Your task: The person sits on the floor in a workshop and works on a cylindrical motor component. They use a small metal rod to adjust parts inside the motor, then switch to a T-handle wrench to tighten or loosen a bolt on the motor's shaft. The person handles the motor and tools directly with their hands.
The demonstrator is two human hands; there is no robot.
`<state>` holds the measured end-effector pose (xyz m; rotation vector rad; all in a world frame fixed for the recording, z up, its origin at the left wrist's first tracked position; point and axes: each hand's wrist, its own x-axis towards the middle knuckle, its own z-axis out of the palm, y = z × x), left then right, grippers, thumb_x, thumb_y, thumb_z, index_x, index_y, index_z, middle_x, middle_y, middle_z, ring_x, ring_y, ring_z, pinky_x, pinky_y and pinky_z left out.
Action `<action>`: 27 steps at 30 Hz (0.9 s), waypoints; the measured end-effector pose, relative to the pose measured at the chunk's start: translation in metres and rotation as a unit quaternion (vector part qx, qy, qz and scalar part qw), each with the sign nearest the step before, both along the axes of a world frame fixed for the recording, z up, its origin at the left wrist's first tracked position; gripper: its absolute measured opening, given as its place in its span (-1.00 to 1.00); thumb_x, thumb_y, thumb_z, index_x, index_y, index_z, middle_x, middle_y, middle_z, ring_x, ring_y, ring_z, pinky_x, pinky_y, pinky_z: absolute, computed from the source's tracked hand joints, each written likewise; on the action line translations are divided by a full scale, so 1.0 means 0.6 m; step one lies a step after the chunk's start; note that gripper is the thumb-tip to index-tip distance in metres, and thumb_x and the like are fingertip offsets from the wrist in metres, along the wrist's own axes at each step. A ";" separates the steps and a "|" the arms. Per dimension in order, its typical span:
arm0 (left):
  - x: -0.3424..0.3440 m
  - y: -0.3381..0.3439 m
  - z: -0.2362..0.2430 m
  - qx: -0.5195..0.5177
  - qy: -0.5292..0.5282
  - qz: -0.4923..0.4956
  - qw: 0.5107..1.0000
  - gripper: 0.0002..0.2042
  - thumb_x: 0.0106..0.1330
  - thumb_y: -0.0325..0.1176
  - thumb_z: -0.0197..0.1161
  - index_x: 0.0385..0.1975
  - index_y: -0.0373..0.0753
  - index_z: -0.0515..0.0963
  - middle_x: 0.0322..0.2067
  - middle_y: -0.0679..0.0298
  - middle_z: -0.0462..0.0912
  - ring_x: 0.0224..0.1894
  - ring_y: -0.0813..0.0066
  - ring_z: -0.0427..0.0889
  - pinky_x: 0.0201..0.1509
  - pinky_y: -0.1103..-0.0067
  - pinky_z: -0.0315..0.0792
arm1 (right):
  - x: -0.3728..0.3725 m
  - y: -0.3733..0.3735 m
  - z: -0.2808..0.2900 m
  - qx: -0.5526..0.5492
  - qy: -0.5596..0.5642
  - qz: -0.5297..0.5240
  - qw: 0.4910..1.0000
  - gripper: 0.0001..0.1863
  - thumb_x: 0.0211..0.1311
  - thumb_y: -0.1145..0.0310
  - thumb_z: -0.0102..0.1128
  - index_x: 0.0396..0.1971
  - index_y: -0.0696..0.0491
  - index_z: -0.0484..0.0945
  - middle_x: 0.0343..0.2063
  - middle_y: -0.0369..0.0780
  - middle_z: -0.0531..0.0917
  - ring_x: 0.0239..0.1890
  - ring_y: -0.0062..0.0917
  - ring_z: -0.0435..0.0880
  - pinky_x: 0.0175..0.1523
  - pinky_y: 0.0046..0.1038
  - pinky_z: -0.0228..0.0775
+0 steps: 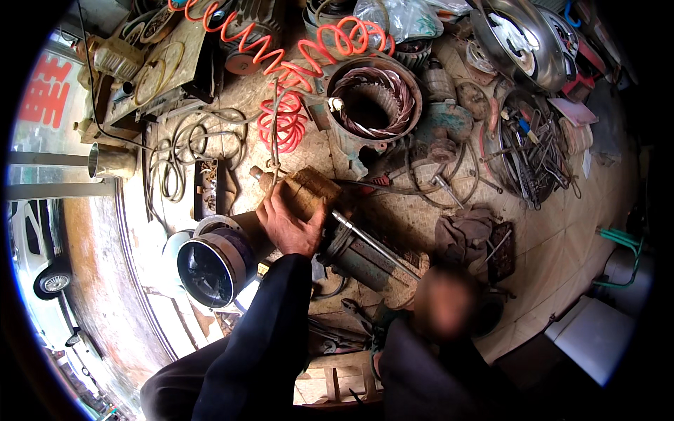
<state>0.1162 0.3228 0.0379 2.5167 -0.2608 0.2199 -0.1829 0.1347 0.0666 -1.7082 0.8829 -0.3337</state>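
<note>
A worn yellow-brown box-like block point(311, 191) sits at the end of a dark ribbed motor housing point(361, 263). My left hand point(291, 224) grips this block, its fingers on the left side and the thumb on the right. A long shiny socket wrench point(375, 245) slants over the housing, one end close to my left thumb. At its other end is my right hand point(447, 302), badly blurred; its fingers and any hold on the wrench cannot be made out. A metal cylinder with a dark inside point(210, 274) stands left of my left forearm.
An open motor stator with copper windings point(372, 98) stands beyond the block. Coiled red air hose point(284, 126) hangs beside it, with loose cable point(203, 140) further left. A tray of hand tools point(526, 154), a brown rag point(463, 231) and a grey box point(590, 340) are at right.
</note>
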 end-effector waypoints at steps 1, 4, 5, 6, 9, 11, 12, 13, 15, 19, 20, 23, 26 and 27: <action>0.000 0.000 0.000 -0.003 -0.002 -0.001 1.000 -0.17 -0.04 0.07 0.53 0.22 -0.27 0.42 0.10 -0.02 0.51 0.21 -0.08 0.39 0.37 0.17 0.23 | 0.005 0.001 0.009 0.001 0.013 0.001 1.000 -0.59 0.48 0.42 0.20 -0.62 0.16 0.33 -0.66 -0.38 0.34 -0.58 -0.75 0.24 -0.50 -0.51 0.04; 0.001 0.004 0.001 -0.005 -0.012 -0.002 1.000 -0.17 -0.05 0.07 0.53 0.22 -0.27 0.42 0.10 -0.02 0.51 0.21 -0.07 0.39 0.37 0.18 0.23 | 0.026 0.004 0.033 0.050 0.039 -0.011 0.998 -0.60 0.50 0.38 0.19 -0.61 0.15 0.40 -0.68 -0.41 0.36 -0.61 -0.78 0.25 -0.52 -0.54 0.04; 0.002 0.006 0.000 -0.003 -0.016 -0.001 1.000 -0.16 -0.05 0.07 0.53 0.22 -0.27 0.42 0.10 -0.02 0.51 0.21 -0.06 0.39 0.37 0.18 0.23 | 0.032 0.006 0.036 0.094 0.042 -0.026 0.994 -0.60 0.50 0.36 0.19 -0.60 0.14 0.42 -0.68 -0.41 0.38 -0.63 -0.79 0.25 -0.53 -0.55 0.05; 0.002 0.009 0.001 0.000 -0.019 0.001 1.000 -0.16 -0.05 0.06 0.54 0.22 -0.27 0.42 0.10 -0.02 0.51 0.21 -0.06 0.39 0.37 0.18 0.23 | 0.035 0.007 0.037 0.138 0.045 -0.041 0.989 -0.61 0.50 0.35 0.19 -0.60 0.13 0.44 -0.68 -0.42 0.40 -0.64 -0.79 0.25 -0.54 -0.57 0.05; -0.001 0.003 0.003 -0.012 -0.018 0.002 1.000 -0.23 0.00 -0.02 0.55 0.20 -0.26 0.44 0.08 0.00 0.53 0.19 -0.04 0.40 0.35 0.20 0.25 | 0.024 -0.001 0.029 0.206 0.055 -0.060 0.975 -0.63 0.51 0.29 0.19 -0.57 0.11 0.50 -0.66 -0.40 0.47 -0.68 -0.81 0.27 -0.58 -0.61 0.09; -0.002 -0.002 0.006 -0.009 -0.012 0.004 1.000 -0.23 0.00 -0.02 0.55 0.20 -0.27 0.44 0.09 0.01 0.53 0.19 -0.05 0.40 0.35 0.20 0.25 | 0.027 -0.003 0.028 0.227 0.066 -0.085 0.968 -0.64 0.50 0.28 0.20 -0.54 0.11 0.51 -0.65 -0.37 0.48 -0.70 -0.79 0.27 -0.60 -0.60 0.10; -0.001 -0.002 0.009 -0.006 -0.009 0.004 1.000 -0.23 0.00 -0.02 0.55 0.20 -0.27 0.44 0.09 0.01 0.53 0.19 -0.05 0.40 0.34 0.20 0.26 | 0.029 -0.002 0.028 0.238 0.071 -0.097 0.964 -0.65 0.49 0.28 0.21 -0.53 0.11 0.51 -0.65 -0.36 0.49 -0.71 -0.79 0.27 -0.62 -0.60 0.10; -0.001 0.000 0.008 -0.006 -0.005 0.004 1.000 -0.21 -0.01 0.01 0.54 0.20 -0.27 0.44 0.10 -0.01 0.52 0.20 -0.06 0.39 0.35 0.19 0.25 | 0.027 -0.003 0.025 0.253 0.068 -0.099 0.960 -0.66 0.48 0.28 0.22 -0.52 0.11 0.52 -0.65 -0.34 0.50 -0.71 -0.78 0.28 -0.62 -0.60 0.10; 0.000 0.004 0.003 -0.005 0.004 0.005 1.000 -0.17 -0.04 0.07 0.53 0.22 -0.28 0.42 0.13 -0.04 0.50 0.23 -0.08 0.38 0.37 0.17 0.23 | 0.022 -0.007 0.019 0.281 0.061 -0.103 0.952 -0.69 0.47 0.27 0.24 -0.49 0.11 0.53 -0.65 -0.31 0.50 -0.72 -0.76 0.28 -0.63 -0.60 0.11; -0.003 0.000 0.002 -0.019 0.000 0.008 1.000 -0.13 -0.04 0.08 0.53 0.25 -0.30 0.39 0.16 -0.04 0.47 0.24 -0.09 0.37 0.38 0.16 0.21 | 0.025 -0.011 0.025 0.305 0.084 -0.120 0.941 -0.67 0.46 0.25 0.25 -0.51 0.11 0.49 -0.69 -0.32 0.43 -0.77 -0.74 0.24 -0.65 -0.57 0.09; -0.004 -0.001 -0.001 -0.025 -0.005 0.013 1.000 -0.12 -0.05 0.08 0.53 0.25 -0.31 0.38 0.17 -0.05 0.46 0.24 -0.10 0.36 0.39 0.16 0.20 | 0.028 -0.009 0.025 0.301 0.089 -0.124 0.941 -0.62 0.46 0.23 0.24 -0.55 0.10 0.46 -0.74 -0.35 0.35 -0.79 -0.74 0.19 -0.65 -0.55 0.07; -0.001 0.003 -0.001 -0.032 -0.017 0.022 0.999 -0.07 -0.06 0.09 0.54 0.27 -0.35 0.34 0.21 -0.07 0.41 0.26 -0.12 0.33 0.39 0.15 0.19 | 0.038 -0.011 0.030 0.322 0.092 -0.119 0.935 -0.57 0.47 0.21 0.22 -0.61 0.09 0.42 -0.80 -0.39 0.26 -0.81 -0.73 0.14 -0.66 -0.52 0.04; -0.004 0.001 -0.003 -0.039 -0.007 0.026 0.999 -0.05 -0.07 0.10 0.54 0.27 -0.39 0.33 0.24 -0.10 0.37 0.28 -0.14 0.29 0.40 0.14 0.19 | 0.038 -0.015 0.031 0.336 0.098 -0.125 0.928 -0.57 0.48 0.22 0.20 -0.62 0.09 0.41 -0.79 -0.39 0.25 -0.82 -0.72 0.13 -0.66 -0.51 0.04; -0.006 0.003 -0.003 -0.039 -0.001 0.029 0.999 -0.05 -0.07 0.10 0.55 0.27 -0.39 0.32 0.25 -0.12 0.36 0.29 -0.15 0.28 0.40 0.14 0.18 | 0.038 -0.015 0.031 0.339 0.103 -0.128 0.927 -0.56 0.48 0.22 0.20 -0.62 0.09 0.40 -0.79 -0.38 0.24 -0.82 -0.71 0.13 -0.66 -0.51 0.03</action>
